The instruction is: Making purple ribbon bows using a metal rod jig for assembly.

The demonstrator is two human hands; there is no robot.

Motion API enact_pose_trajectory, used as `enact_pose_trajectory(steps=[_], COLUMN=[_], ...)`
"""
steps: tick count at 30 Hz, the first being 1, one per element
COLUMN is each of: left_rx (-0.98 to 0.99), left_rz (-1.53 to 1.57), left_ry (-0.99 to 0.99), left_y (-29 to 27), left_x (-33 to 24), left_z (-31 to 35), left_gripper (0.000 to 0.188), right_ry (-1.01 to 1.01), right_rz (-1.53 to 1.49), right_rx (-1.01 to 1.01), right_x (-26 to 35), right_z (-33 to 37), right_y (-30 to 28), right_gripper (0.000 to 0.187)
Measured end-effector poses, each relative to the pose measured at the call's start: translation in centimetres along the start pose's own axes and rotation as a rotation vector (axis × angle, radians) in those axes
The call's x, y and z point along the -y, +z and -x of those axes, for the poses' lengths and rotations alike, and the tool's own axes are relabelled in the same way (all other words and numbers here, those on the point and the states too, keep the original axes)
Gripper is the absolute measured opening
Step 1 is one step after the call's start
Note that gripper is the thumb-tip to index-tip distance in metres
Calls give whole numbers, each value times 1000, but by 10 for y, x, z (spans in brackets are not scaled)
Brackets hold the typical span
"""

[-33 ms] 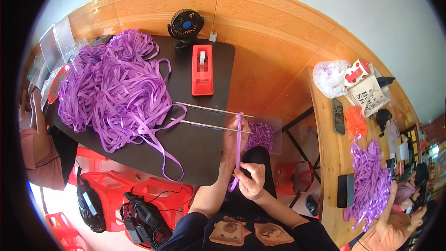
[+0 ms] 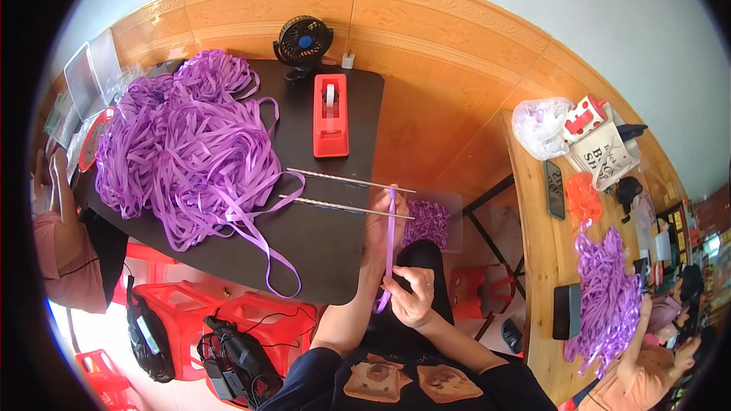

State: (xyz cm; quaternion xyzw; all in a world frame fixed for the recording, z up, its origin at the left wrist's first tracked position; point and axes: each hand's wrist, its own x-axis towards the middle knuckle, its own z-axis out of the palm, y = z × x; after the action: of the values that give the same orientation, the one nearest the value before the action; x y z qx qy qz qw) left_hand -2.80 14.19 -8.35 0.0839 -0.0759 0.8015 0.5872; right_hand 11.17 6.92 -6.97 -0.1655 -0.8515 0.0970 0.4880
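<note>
Two thin twisted metal rods (image 2: pixel 346 208) stick out past the right edge of the black table. A purple ribbon (image 2: pixel 391 240) runs across their outer ends, pulled fairly straight. My left hand (image 2: pixel 377 221) is behind the rods, its fingers closed at the ribbon's upper end; the rods and ribbon partly cover it. Below, my right hand (image 2: pixel 413 297) pinches the ribbon's lower part between thumb and fingers, with a short loop hanging beside it. On the table to the left lies a large tangled heap of purple ribbon (image 2: pixel 190 152), one loop trailing toward the front edge.
On the black table (image 2: pixel 320 259) stand a red tape dispenser (image 2: pixel 330 116) and a small black fan (image 2: pixel 303 42). A clear bin (image 2: pixel 454 224) of purple pieces sits below. To the right, a wooden table (image 2: pixel 538 259) bears more ribbon. Red stools (image 2: pixel 179 312) and other people flank me.
</note>
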Motion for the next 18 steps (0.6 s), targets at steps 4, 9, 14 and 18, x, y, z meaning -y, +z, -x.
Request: enact_pose_trajectory(steps=[4,9,14,18], left_rx=[-164,-125,-169,-133], left_rz=[-116,-177,-164,-145], left_ry=[92,112,143,113], left_y=[-4,0,-1,-6], left_x=[0,1,-1,2], left_z=[-3,-4,-4,-1], left_gripper=[23,21,13,16], right_ry=[6,14,-22,-71], right_rz=[-12,-7,9,46], right_rx=[0,9,12,26], right_x=[1,3,6,7], right_z=[0,-1,-5,-8], right_y=[1,1,3,0], right_gripper=[29,29,28,25])
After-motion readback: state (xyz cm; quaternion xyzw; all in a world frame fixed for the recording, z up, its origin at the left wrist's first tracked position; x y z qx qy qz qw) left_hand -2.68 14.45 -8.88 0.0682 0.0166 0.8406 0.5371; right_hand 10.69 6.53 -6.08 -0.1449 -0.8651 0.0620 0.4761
